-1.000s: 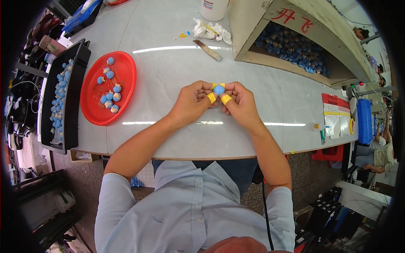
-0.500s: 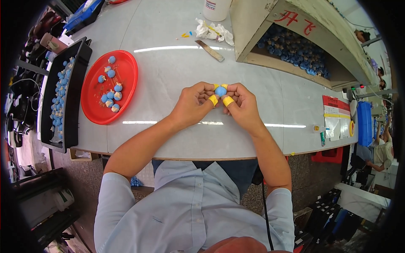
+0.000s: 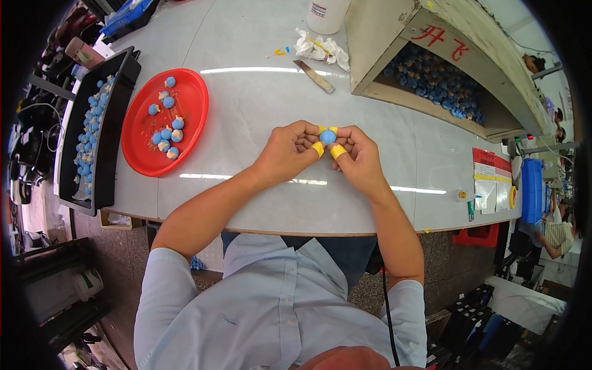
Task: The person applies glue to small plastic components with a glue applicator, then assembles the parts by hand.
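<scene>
A small blue ball (image 3: 327,136) is pinched between the fingertips of both hands, above the grey table top (image 3: 259,203). My left hand (image 3: 298,143) grips its left side and my right hand (image 3: 356,151) its right side. Yellow tape wraps the thumbs and index fingertips. The other fingers curl inward. To the left, a round red tray (image 3: 139,157) bears several similar blue balls (image 3: 168,102), many with pale, ragged bits attached. What lies on the ball's underside is hidden by the fingers.
At far left stands a long black bin (image 3: 110,166) of blue balls. A wooden box (image 3: 383,80) at back right holds many blue pieces. A flat metal blade (image 3: 314,76), crumpled white paper (image 3: 320,49) and a white tub (image 3: 325,17) lie behind my hands. Red-and-white packet (image 3: 491,163) at right.
The view has shifted slightly, so the tray and box sit a little differently in the picture. Both hands still hold the blue ball, with hardly any change in grip.
</scene>
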Motion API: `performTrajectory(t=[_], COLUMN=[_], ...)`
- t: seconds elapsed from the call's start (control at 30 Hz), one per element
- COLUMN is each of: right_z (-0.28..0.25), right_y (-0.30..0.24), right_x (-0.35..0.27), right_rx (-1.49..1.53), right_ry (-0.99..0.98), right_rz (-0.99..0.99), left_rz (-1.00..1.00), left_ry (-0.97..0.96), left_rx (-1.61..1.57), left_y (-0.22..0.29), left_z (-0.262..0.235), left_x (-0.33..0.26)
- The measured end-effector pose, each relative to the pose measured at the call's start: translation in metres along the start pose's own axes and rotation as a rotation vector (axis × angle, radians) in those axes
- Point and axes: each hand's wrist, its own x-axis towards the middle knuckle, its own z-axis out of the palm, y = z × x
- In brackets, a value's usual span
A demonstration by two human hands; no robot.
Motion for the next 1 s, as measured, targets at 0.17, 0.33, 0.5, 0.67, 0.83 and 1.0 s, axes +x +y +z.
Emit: performTrajectory(t=[0.17,0.33,0.5,0.67,0.83,1.0], right_z=[-0.002,-0.004,-0.002,-0.004,-0.008,-0.008], right_y=[-0.001,0.0,-0.004,-0.007,-0.006,-0.01], right_x=[0.0,0.002,0.002,0.002,0.002,0.002], right_rx=[-0.01,-0.014,0.023,0.028,0.05,0.055], right_ry=[0.005,-0.011,-0.001,-0.011,-0.031,-0.032], right_rz=[0.019,0.046,0.057,0.082,0.07,0.079], left_rz=[-0.077,-0.161,-0.149,-0.134,-0.104,-0.144], left_ry=[-0.026,-0.049,-0.048,-0.05,-0.057,-0.08], left_rx=[-0.137,-0.264,-0.273,-0.228,-0.215,-0.292], left_y=[0.001,0.003,0.004,0.004,0.003,0.01], left_z=[-0.001,-0.002,0.0,0.0,0.0,-0.001], left_x=[0.004,0.006,0.006,0.007,0.007,0.006])
